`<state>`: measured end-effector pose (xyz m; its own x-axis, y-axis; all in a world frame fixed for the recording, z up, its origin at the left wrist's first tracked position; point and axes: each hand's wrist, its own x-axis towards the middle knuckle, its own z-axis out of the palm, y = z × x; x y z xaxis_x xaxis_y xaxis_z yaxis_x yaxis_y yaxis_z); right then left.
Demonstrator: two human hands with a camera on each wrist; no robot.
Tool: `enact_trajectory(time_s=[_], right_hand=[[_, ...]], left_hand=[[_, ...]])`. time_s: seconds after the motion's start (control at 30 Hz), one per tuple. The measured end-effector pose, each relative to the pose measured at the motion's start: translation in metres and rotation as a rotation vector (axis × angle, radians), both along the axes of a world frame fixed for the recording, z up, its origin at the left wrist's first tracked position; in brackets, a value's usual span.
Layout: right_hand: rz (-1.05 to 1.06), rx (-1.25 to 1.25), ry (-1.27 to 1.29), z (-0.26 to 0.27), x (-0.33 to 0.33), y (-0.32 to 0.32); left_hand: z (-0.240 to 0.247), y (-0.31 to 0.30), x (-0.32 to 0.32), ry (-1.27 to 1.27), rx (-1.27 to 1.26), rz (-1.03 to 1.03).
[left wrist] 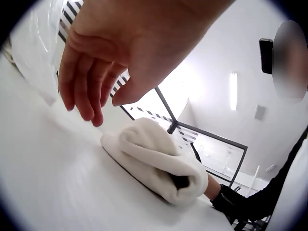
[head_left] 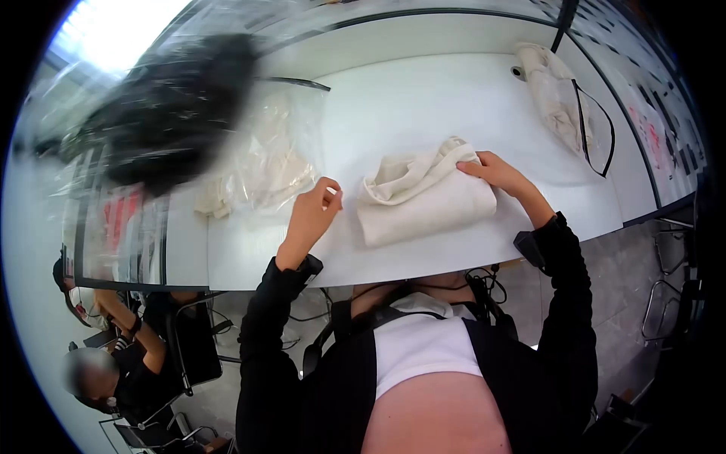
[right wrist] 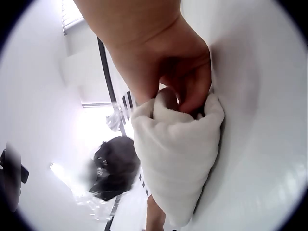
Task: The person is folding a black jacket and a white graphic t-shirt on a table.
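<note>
A cream cloth bundle [head_left: 427,200], folded and rolled, lies on the white table [head_left: 378,98]. My right hand [head_left: 495,172] grips its right end; in the right wrist view the thumb and fingers of that hand [right wrist: 168,62] pinch the cloth [right wrist: 178,154]. My left hand [head_left: 308,219] hovers just left of the bundle, touching nothing, its fingers loosely bent. The left wrist view has this hand [left wrist: 110,57] above the table, with the cloth roll [left wrist: 154,159] beyond the fingertips.
Clear plastic with cream cloth [head_left: 272,163] lies on the left. A dark plastic-wrapped item [head_left: 181,113] hangs blurred at upper left. Another cream cloth item [head_left: 556,94] with a black strap is at the back right. A seated person [head_left: 136,371] is at lower left.
</note>
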<state>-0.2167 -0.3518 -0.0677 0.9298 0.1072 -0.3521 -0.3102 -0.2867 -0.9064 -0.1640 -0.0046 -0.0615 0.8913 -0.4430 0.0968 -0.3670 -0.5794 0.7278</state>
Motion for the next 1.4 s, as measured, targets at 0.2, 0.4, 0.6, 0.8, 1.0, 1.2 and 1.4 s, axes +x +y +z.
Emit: enact_trajectory(time_s=[0.2, 0.4, 0.6, 0.8, 1.0, 1.2, 1.4], right_hand=[[0.049, 0.115, -0.011, -0.004, 0.001, -0.006], [0.047, 0.141, -0.024, -0.006, -0.002, -0.008], [0.081, 0.146, -0.064, -0.012, -0.002, -0.011], [0.096, 0.125, -0.069, -0.014, -0.002, -0.015], [0.097, 0.105, -0.110, -0.016, -0.002, -0.018], [0.084, 0.075, -0.127, -0.009, -0.003, -0.018], [0.070, 0.073, -0.130, -0.006, -0.004, -0.017]], left_hand=[[0.004, 0.015, 0.014, -0.583, 0.262, 0.013], [0.024, 0.025, 0.027, -0.646, 0.920, 0.376], [0.001, 0.057, 0.077, -0.411, 0.825, 0.263], [-0.001, 0.050, 0.081, -0.273, 0.507, 0.112], [0.009, 0.062, 0.062, -0.417, 0.399, 0.078], [0.041, 0.099, 0.057, -0.648, 0.268, 0.245], [0.061, 0.127, 0.064, -0.895, 0.096, 0.414]])
